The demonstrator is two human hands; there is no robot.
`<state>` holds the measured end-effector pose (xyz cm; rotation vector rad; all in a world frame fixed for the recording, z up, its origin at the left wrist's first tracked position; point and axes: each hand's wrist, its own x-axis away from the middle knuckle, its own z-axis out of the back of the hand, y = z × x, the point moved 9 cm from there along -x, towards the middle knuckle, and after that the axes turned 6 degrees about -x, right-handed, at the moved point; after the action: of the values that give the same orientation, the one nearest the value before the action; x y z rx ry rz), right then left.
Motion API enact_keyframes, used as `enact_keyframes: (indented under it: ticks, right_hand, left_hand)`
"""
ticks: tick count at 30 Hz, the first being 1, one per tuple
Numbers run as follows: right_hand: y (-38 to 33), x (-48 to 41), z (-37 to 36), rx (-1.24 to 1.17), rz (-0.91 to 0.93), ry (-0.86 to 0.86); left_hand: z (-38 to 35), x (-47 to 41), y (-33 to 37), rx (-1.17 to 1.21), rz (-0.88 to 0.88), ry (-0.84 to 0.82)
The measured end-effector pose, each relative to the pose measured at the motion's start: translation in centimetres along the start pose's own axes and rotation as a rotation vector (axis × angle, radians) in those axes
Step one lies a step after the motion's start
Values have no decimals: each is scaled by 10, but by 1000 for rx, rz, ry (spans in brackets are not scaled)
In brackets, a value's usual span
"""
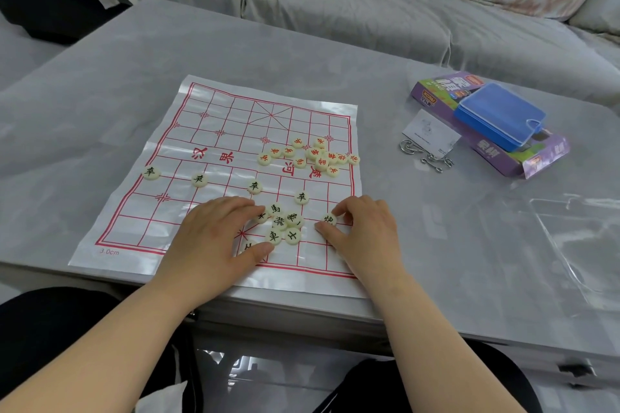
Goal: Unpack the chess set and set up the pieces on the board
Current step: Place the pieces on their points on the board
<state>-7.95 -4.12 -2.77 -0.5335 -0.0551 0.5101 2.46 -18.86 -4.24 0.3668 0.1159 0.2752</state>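
Head camera looks down on a xiangqi board sheet spread over a grey table, and I see both hands resting on its near edge in the lower middle of the frame. The left hand lies palm down with its fingers nearly straight and spread, the tips over the left side of a black-lettered cluster and the thumb just beside the lowest disc there; I see nothing gripped. The right hand sits just right of that cluster with forefinger and thumb curled in on a single black-lettered piece — it pinches the disc where it lies on the sheet.

Above the hands, four black-lettered discs stand well apart in a slanting row across the sheet's middle. A red-lettered heap lies near the sheet's right border, above the right hand.

Toward the upper right of the frame, a blue plastic case rests on a purple carton; a white leaflet and metal ring puzzles lie just left of them — all well apart from both hands.
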Motion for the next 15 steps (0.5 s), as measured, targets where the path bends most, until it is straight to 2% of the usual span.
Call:
enact_keyframes:
  ticks: [9,15]
  right_hand:
    - [18,19,24,-106,-29,4]
    - [20,38,17,-153,-31,-105]
  left_hand:
    - [1,0,0,18,-8,26]
    - [3,1,2,9,5,9]
